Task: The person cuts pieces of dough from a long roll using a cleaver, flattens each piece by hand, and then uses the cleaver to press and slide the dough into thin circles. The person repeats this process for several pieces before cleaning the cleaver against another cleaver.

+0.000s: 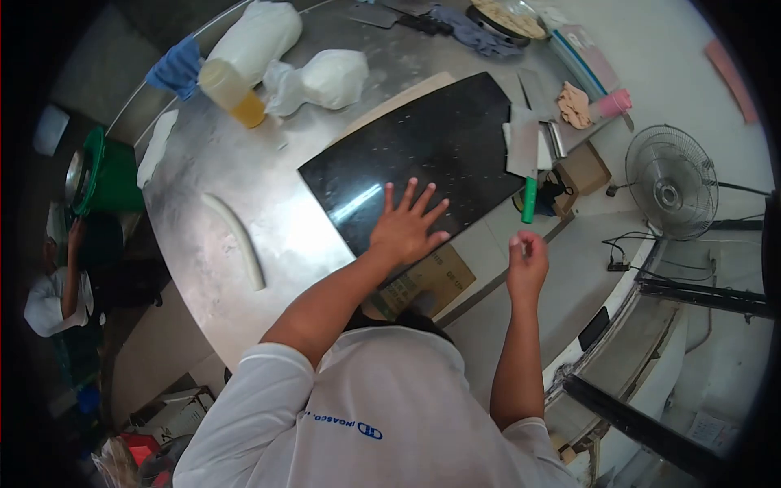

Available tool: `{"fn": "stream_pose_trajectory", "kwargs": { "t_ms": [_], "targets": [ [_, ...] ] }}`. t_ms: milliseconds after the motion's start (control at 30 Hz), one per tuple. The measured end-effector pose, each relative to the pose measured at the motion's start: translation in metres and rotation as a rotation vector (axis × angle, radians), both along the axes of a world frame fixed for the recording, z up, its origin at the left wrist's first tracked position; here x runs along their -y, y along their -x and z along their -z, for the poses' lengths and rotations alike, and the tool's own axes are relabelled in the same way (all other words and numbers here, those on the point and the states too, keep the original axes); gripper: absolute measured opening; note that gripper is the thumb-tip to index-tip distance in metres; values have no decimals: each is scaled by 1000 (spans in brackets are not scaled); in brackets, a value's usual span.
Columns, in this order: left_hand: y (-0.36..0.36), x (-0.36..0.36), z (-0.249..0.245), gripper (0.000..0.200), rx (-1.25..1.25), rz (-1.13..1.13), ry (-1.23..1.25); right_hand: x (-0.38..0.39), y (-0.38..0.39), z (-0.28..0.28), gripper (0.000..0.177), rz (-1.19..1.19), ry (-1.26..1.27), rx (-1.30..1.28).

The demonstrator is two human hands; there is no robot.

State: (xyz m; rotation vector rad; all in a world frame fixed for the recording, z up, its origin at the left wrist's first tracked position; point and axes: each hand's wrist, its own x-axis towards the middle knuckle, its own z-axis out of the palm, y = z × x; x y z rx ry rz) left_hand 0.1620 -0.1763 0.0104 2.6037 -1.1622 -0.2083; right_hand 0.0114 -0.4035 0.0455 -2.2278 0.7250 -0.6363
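Note:
My left hand (403,229) lies flat on a black glossy slab (423,146) with its fingers spread and nothing in it. My right hand (529,262) hovers off the slab's near right side, fingers curled in toward the thumb; no object shows in it. Just beyond it a cleaver rests at the slab's right edge, its green handle (530,201) sticking out toward me and its wide blade (522,146) lying over a pale flat piece. A long white roll that looks like dough (236,241) lies on the metal table (195,281) to the left.
A bottle of yellow liquid (232,93) and white plastic bags (333,79) stand at the back left. At the right are a crumpled tan cloth (574,106), a pink cup (612,102) and a fan (671,183). Another person (61,301) is at far left.

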Motion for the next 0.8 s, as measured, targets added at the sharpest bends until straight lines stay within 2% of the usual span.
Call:
{"fn": "stream_pose_trajectory", "kwargs": {
  "t_ms": [100,167,233,267,333,367,433,467,533,600,667,700,733,800],
  "targets": [
    [-2,7,-12,72,43,11,-142,65,-45,0,39,88,219,58],
    [7,4,-9,72,71,1,-161,105,-90,23,47,171,106,22],
    [17,1,-10,72,106,7,-195,115,-124,25,48,164,-405,-77],
    [21,-1,-11,72,111,10,-213,117,-124,24,48,164,-424,-73],
    [21,-3,-14,72,126,42,-227,118,-131,15,41,113,-852,-181],
    [19,-3,-14,73,127,62,-232,119,-127,10,41,115,-859,-171],
    [13,2,-17,73,115,76,-235,113,-106,-7,39,41,-608,-68],
    [12,2,-17,73,96,89,-236,117,-108,-4,39,47,-617,-77],
    [11,3,-18,74,92,100,-251,121,-101,12,40,-48,-535,284],
    [6,6,-16,74,120,132,-243,121,-112,28,39,-26,-488,387],
    [9,2,-10,75,129,127,-187,118,-105,40,37,142,-908,-107],
    [10,-1,-10,75,116,140,-189,112,-98,40,37,157,-1066,-189],
    [6,-1,-12,75,45,138,-144,99,-89,30,37,171,-1069,-194],
    [-4,-1,-21,74,-25,132,-103,62,-60,14,35,180,-910,-221]
  ]
}}
